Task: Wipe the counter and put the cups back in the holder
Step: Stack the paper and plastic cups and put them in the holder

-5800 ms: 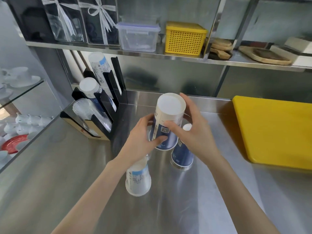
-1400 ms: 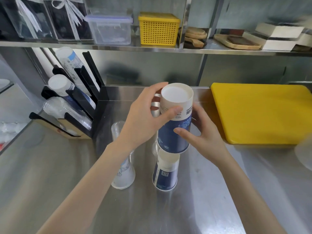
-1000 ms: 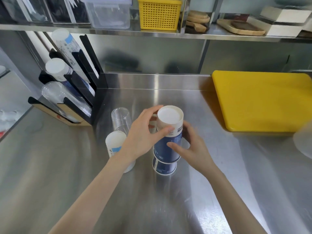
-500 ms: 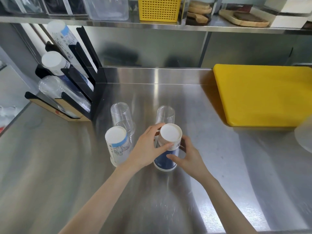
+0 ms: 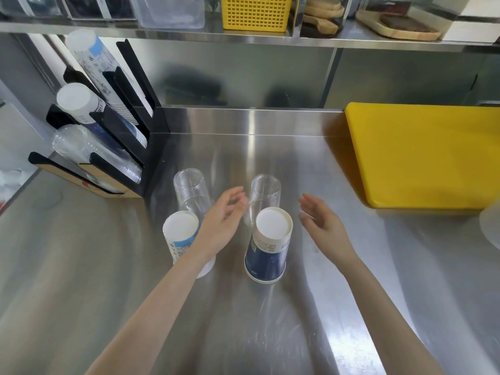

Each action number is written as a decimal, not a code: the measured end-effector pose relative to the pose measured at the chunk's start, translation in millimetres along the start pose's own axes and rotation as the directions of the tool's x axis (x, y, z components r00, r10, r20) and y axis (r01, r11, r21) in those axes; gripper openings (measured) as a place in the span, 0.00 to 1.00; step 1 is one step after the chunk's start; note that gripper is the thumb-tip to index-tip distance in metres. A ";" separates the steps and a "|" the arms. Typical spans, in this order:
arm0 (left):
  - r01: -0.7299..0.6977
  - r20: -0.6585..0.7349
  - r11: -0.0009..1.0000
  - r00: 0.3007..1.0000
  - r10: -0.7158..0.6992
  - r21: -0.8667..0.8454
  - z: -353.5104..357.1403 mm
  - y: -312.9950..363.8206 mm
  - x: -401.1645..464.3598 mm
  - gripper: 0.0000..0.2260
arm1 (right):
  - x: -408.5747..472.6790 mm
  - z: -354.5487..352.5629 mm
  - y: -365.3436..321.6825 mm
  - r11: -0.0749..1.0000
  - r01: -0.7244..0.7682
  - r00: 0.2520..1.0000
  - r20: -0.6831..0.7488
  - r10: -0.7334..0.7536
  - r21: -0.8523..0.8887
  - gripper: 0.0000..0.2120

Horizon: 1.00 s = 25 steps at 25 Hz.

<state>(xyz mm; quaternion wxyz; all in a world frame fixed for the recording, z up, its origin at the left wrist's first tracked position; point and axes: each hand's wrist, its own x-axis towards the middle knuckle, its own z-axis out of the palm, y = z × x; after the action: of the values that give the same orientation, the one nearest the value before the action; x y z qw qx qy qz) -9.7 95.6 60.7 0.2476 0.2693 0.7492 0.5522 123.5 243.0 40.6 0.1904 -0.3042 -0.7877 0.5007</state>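
A stack of dark blue paper cups stands upside down on the steel counter. Left of it is an upturned white and light blue paper cup, partly behind my wrist. Two clear plastic cups, one on the left and one on the right, stand inverted just behind. My left hand hovers open between the white cup and the blue stack. My right hand is open to the right of the blue stack, touching nothing. The black cup holder at the far left holds slanted rows of cups.
A thick yellow cutting board lies at the right rear of the counter. A shelf above carries a yellow basket, a clear box and wooden boards. A pale round object shows at the right edge.
Both hands lowered the blue cups onto another blue cup, nesting them into one stack on the counter, then let go and opened on either side of it.
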 end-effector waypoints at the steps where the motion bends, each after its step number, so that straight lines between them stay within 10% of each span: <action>1: 0.018 -0.015 0.999 1.000 -0.018 0.029 1.0 -0.5 6.3 0.16 | 9.2 1.5 -1.5 1.000 -0.001 1.000 0.015 0.001 -0.015 0.20; 10: 0.135 0.080 0.964 0.984 -0.157 0.227 22.6 -25.6 69.8 0.30 | 73.8 28.2 6.9 0.992 -0.037 0.981 0.183 0.059 -0.123 0.28; 25: -0.117 -0.025 0.958 0.992 0.128 0.261 -24.7 37.9 75.8 0.25 | 90.2 25.1 -70.7 0.983 0.164 0.974 0.171 -0.149 -0.077 0.24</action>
<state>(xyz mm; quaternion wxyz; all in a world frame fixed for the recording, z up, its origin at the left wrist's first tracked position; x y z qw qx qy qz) -76.8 139.0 98.1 0.1600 0.3334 0.8019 0.4692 20.9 264.4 93.4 0.1497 -0.2073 -0.8441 0.4713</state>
